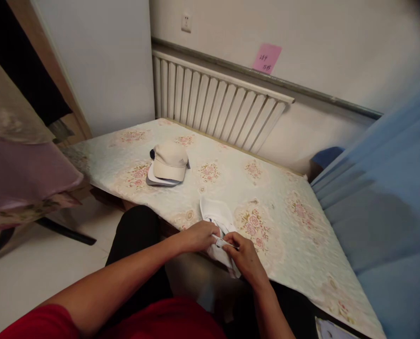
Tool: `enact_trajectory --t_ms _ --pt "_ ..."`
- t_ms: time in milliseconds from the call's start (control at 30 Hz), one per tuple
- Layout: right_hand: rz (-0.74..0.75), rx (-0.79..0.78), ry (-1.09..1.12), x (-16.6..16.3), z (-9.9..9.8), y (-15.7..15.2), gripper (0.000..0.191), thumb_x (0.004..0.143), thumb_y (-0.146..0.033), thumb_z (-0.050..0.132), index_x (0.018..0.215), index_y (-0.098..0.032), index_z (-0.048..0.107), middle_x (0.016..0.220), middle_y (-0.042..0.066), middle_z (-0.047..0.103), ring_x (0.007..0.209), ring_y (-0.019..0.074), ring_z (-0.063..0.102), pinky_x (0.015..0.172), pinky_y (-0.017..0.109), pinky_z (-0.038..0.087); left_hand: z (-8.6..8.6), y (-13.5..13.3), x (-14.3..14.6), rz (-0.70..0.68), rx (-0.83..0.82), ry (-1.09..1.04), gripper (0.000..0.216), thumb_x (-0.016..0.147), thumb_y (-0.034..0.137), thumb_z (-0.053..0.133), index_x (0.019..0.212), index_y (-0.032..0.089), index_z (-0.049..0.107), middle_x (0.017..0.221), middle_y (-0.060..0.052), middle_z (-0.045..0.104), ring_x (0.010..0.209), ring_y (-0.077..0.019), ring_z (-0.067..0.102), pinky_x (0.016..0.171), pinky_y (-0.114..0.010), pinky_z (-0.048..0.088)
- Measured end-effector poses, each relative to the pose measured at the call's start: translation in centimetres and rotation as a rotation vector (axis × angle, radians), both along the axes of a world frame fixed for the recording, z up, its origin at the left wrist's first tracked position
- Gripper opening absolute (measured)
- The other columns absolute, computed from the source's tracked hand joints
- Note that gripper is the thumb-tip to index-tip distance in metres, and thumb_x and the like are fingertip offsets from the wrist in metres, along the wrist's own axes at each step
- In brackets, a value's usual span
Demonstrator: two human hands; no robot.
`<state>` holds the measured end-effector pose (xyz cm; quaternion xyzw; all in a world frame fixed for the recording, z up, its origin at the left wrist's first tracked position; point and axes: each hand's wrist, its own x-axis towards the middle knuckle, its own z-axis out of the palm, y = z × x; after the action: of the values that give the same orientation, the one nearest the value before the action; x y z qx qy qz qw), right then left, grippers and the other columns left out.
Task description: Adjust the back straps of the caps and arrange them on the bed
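A white cap [215,213] lies at the near edge of the floral mattress [287,221], brim pointing away from me. My left hand [197,235] pinches the cap's back strap from the left. My right hand [244,256] grips the same strap and the rear of the cap from the right. Both hands are closed on it, almost touching each other. Farther back on the mattress sits a stack of caps [168,165] with a beige one on top.
A white radiator [213,101] runs along the far wall under a pink sticky note [266,58]. Blue curtain fabric [389,197] hangs at the right. Clothes [22,160] drape at the left. My dark-trousered knee [139,230] is against the mattress edge.
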<state>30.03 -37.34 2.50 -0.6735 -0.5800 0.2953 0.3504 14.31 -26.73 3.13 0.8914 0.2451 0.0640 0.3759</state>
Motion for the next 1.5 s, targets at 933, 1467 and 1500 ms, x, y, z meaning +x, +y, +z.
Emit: enact_trajectory --t_ms 933,1467,1500 --pt "-0.597 0.058 0.928 -1.0 -3.6 -2.0 0.029 0.061 -0.039 0.074 0.069 -0.016 0.059 0.053 -0.003 0.059 0.04 0.005 0.04 0.042 0.019 0.026 -1.5 -3.2 4.0 0.251 -0.341 -0.214 0.004 0.069 0.021 0.045 0.067 0.019 0.048 0.058 0.005 0.042 0.059 -0.0116 0.038 0.055 -0.023 0.026" --pt "-0.383 0.038 1.156 -1.3 -2.8 -1.8 0.02 0.065 -0.027 0.071 0.061 -0.018 0.054 0.046 -0.006 0.049 0.041 0.0061 0.04 0.045 0.02 0.032 -2.2 -1.5 2.9 -0.112 -1.52 -0.431 0.024 0.062 0.017 0.063 0.085 0.013 0.061 0.076 -0.005 0.064 0.071 -0.0183 0.06 0.074 -0.034 0.043" --pt "-0.378 0.041 1.155 -1.3 -2.8 -1.8 0.02 0.065 -0.028 0.071 0.062 -0.018 0.054 0.045 -0.006 0.049 0.041 0.0062 0.04 0.044 0.02 0.032 -2.4 -1.4 2.8 -0.113 -1.557 -0.464 0.026 0.063 0.018 0.065 0.088 0.013 0.062 0.08 -0.007 0.065 0.074 -0.0192 0.061 0.077 -0.035 0.043"
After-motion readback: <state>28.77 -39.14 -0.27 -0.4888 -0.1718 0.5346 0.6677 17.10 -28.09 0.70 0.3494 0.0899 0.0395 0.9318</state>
